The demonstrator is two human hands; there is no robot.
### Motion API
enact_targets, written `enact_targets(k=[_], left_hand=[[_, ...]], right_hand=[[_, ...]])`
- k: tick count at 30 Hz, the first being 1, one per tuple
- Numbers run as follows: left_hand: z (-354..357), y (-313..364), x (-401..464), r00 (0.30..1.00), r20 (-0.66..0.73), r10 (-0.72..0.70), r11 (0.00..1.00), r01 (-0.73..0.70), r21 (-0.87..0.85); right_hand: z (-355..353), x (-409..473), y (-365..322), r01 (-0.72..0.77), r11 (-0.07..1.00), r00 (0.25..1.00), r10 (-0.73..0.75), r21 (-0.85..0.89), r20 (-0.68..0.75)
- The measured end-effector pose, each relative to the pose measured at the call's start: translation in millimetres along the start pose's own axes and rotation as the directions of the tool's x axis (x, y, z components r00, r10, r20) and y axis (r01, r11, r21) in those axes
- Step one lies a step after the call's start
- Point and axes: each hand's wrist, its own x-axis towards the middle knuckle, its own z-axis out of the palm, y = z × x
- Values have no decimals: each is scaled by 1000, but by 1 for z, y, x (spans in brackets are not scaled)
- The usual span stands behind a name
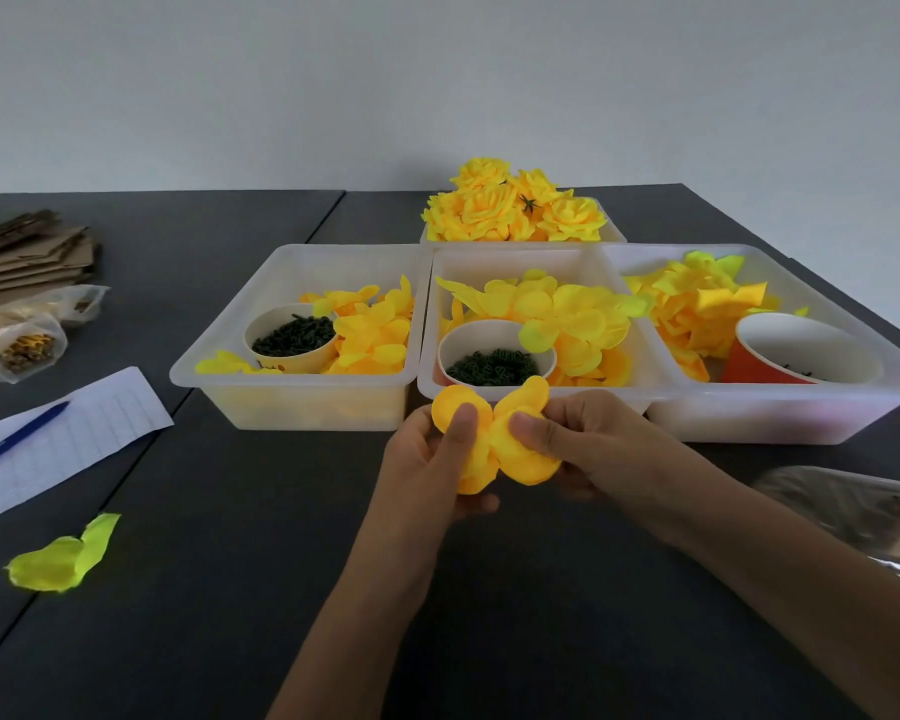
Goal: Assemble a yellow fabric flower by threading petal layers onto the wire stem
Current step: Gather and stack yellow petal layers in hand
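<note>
A yellow fabric petal layer (520,454) is held above the dark table, just in front of the middle bin. My left hand (432,459) pinches its left side, thumb on top. My right hand (588,444) pinches its right side, thumb pressed on a petal. No wire stem shows between my fingers. Loose yellow petals (567,314) fill the middle bin (536,394), with a paper cup of dark green parts (494,366) in it.
A left bin (302,397) holds petals and a cup of green pieces; a right bin (780,418) holds petals and a red cup (796,350). Finished yellow flowers (515,205) fill a back bin. A green-yellow petal (63,558), paper with pen (58,439), cardboard and bags lie left.
</note>
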Motion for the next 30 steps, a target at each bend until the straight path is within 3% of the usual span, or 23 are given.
enact_targets(k=[4,7,10,14,17,20,24,27,30], left_hand=[[1,-3,-10,997,76,-15,994,23,-109],[6,-8,-19,987,8,159,986,-159,48],[8,-9,-21,934,-5,357,916,-349,197],[6,-2,-22,927,31,373,899,-370,232],[3,0,-22,926,12,377,905,-371,207],[3,0,-22,931,-16,364,915,-355,193],[2,1,-23,937,-36,348,926,-337,171],[3,4,-24,934,-28,355,917,-342,204],[4,5,-25,934,-24,357,914,-344,213]], right_hand=[[7,-2,3,83,989,981,-102,-120,-162],[12,-1,6,60,996,961,-77,-70,-265],[15,-2,6,9,998,959,-26,-61,-283],[16,-7,4,5,999,959,-15,-34,-284],[15,-10,4,13,993,969,-42,-120,-243],[12,-14,3,35,942,962,-123,-334,-245],[8,-23,5,60,749,899,-328,-660,-290],[7,-29,-5,238,682,797,-544,-692,-262],[3,-31,-20,394,659,816,-571,-640,-86]])
